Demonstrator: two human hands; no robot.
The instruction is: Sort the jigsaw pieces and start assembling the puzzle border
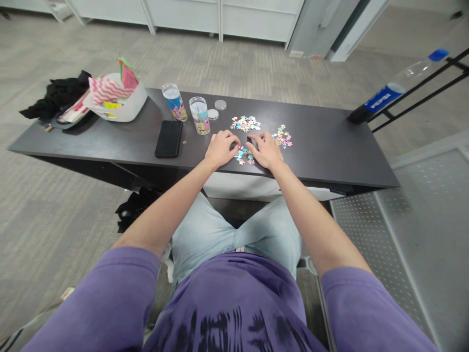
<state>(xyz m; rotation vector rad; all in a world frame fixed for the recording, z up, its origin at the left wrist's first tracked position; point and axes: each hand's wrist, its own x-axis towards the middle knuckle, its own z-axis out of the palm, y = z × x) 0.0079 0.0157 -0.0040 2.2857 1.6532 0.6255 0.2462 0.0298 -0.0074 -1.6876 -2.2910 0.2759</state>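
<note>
Small colourful jigsaw puzzle pieces lie in three loose groups on a dark table. My left hand (222,148) rests at the left of the near group of puzzle pieces (243,156), its thumb and fingertips closed around a small reddish puzzle piece (240,146). Opposite it, my right hand (267,150) is curved over the right side of the same group, thumb and forefinger apart. I see no piece between them. Beyond both hands is a larger group of pieces (245,123). A third, mostly pink and yellow group (284,137) lies just right of my right hand.
Two clear printed jars (200,117) stand left of the pieces, with round metal lids (213,114) beside them. Further left are a black phone (168,139), a white basket (128,105) of packets and black cloth (60,95). A Pepsi bottle (383,98) stands at the table's (330,151) right end.
</note>
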